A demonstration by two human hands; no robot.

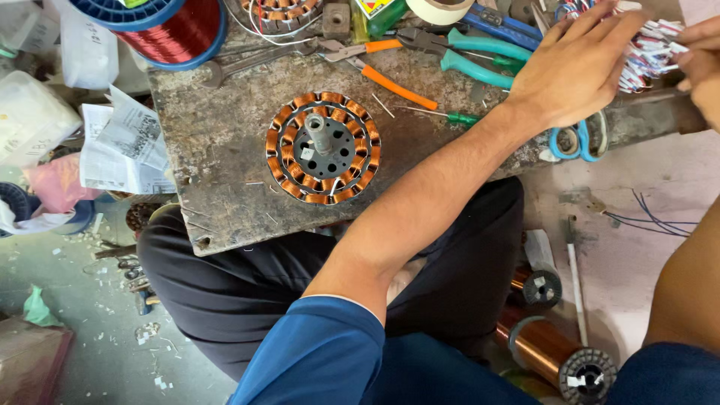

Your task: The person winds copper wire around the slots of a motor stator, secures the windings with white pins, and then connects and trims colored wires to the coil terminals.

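Observation:
A round motor stator [323, 148] wound with copper coils lies on a worn board [217, 127] across my lap, its steel shaft pointing up. My left hand [574, 67] reaches far to the right, fingers spread over a bundle of small white, red and blue paper strips [651, 49]. At the right edge, my right hand [701, 64] pinches the same bundle. Both hands are well away from the stator.
Orange-handled pliers [390, 79], teal-handled pliers [480, 56], a green screwdriver [450, 116] and blue scissors [581, 139] lie on the board. A red wire spool [169, 30] stands at the back left. Copper wire spools [555, 349] lie on the floor at right; papers [124, 150] at left.

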